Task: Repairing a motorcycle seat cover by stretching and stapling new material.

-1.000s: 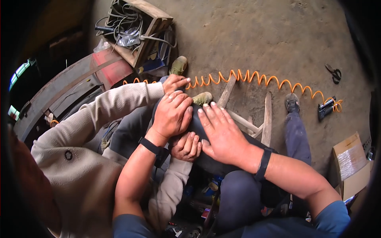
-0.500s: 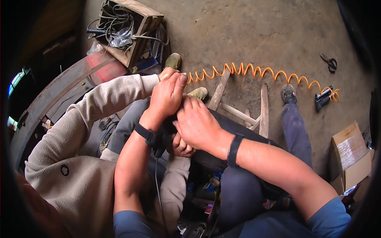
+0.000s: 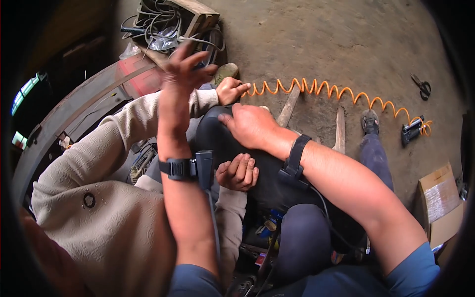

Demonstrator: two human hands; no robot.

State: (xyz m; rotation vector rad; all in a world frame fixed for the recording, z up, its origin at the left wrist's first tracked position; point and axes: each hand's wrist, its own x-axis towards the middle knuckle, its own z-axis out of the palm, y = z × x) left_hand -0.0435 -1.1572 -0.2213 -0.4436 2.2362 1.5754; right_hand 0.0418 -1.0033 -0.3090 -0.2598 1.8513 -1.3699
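A smooth black rounded piece [image 3: 210, 126], like a padded seat, lies across the middle between me and a co-worker. My right hand [image 3: 252, 127] grips its far edge, thumb on the near side and fingertips partly hidden. My left hand [image 3: 185, 72] is up in the air left of the piece, blurred, with fingers spread and nothing in them. A co-worker's hand [image 3: 231, 91] is at the far end of the piece, beside the orange coil's end. The co-worker's other hand [image 3: 238, 172] has curled fingers against the near side.
An orange coiled air hose [image 3: 316, 88] runs across the floor to a black air tool [image 3: 412, 131]. Scissors [image 3: 423, 86] lie beyond it. Wooden legs [image 3: 290, 106] stand under the piece. A wooden crate of cables [image 3: 208, 20] is far left, a cardboard box [image 3: 440, 203] right.
My left hand has let go of the black piece and swung up and left, fingers opening. My right hand stays on the piece, which now shows more. The whole view has shifted slightly.
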